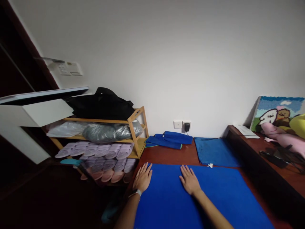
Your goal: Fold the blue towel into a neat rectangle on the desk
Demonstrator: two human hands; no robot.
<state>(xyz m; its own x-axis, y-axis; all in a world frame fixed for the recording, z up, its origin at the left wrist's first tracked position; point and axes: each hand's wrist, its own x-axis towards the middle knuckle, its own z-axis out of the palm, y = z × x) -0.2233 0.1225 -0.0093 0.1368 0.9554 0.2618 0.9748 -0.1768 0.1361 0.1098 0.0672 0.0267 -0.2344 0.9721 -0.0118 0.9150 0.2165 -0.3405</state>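
Note:
A large blue towel (214, 194) lies spread flat on a dark red-brown wooden surface (171, 156) in front of me. My left hand (143, 177) lies flat with fingers stretched out on the towel's far left corner, a band on its wrist. My right hand (189, 179) lies flat and open on the towel near its far edge, a little right of the left one. Neither hand holds anything.
A second blue towel (215, 151) lies spread behind, and folded blue towels (170, 140) sit by the wall under a socket with a plug (187, 126). A bamboo rack (137, 133) with several slippers stands left. A raised ledge (262, 159) with a picture and plush toys runs right.

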